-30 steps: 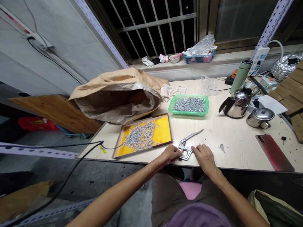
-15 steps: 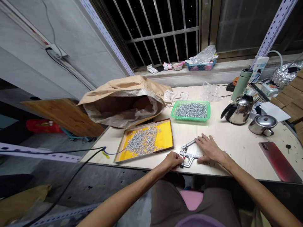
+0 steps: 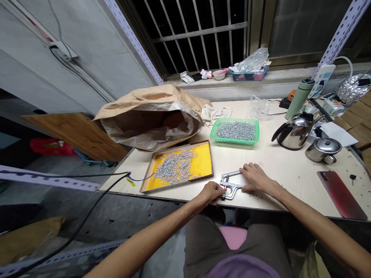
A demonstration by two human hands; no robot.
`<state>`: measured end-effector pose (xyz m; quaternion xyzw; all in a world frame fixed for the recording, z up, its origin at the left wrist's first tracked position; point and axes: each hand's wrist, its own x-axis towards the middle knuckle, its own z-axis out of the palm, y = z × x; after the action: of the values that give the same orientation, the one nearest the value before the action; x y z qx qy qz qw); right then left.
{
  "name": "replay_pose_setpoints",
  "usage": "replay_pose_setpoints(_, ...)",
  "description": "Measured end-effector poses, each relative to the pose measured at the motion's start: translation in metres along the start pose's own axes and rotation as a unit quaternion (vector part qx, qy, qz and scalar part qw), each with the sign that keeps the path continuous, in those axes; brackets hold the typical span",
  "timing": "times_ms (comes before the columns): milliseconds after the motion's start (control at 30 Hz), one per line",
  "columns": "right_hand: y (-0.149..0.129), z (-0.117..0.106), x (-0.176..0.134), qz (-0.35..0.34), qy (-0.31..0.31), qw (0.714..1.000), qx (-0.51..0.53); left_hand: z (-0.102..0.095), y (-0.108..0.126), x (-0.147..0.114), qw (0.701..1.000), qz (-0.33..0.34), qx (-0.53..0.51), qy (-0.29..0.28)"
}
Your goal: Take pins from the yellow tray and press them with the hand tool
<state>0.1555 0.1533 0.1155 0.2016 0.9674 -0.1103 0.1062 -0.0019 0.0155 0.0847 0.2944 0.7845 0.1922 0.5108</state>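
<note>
Silver hand-press pliers (image 3: 230, 186) with a spring and a C-shaped jaw lie near the table's front edge. My right hand (image 3: 255, 178) is around the ends of their two handles, fingers over the upper one and thumb at the lower. At the jaw, the fingertips of my left hand (image 3: 213, 192) pinch together. Whatever they hold is too small to make out; a spot of red shows beside them. Left of the pliers, a shallow tray (image 3: 206, 159) with a yellow bottom carries many small metal pins (image 3: 174, 166). Similar pieces fill a green basket (image 3: 213, 133) behind.
A large open paper sack (image 3: 150, 104) stands behind the tray. On the right are a steel kettle (image 3: 294, 133), a lidded steel cup (image 3: 324, 151), a green flask (image 3: 300, 98) and a red phone (image 3: 343, 193). A black cable (image 3: 87, 218) hangs at the left.
My right hand's fingers have drawn closer together over the handle end. The left hand stays pinched at the jaw. The whole view has shifted slightly.
</note>
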Motion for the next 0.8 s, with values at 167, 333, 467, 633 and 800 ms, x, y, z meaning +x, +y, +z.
replay_pose_setpoints(167, -0.005, -0.002, -0.011, 0.03, 0.003, 1.0, 0.0, 0.002, -0.006, -0.009, 0.999, 0.028, 0.023, -0.012)
replay_pose_setpoints(333, -0.008, -0.002, -0.016, -0.008, 0.014, 1.0, 0.014, -0.001, -0.018, -0.002, 0.969, 0.115, 0.189, 0.106)
replay_pose_setpoints(467, -0.01, 0.003, -0.019, 0.015, 0.021, 1.0, 0.004, 0.013, -0.001, -0.003, 0.873, 0.343, 0.289, 0.191)
replay_pose_setpoints(633, -0.01, 0.005, -0.02, 0.01, 0.011, 1.0, 0.007, 0.029, 0.029, 0.009, 0.817, 0.387, 0.407, 0.133)
replay_pose_setpoints(800, -0.006, 0.0, -0.022, 0.045, -0.026, 0.999, -0.014, 0.023, 0.043, 0.014, 0.816, 0.348, 0.455, 0.077)
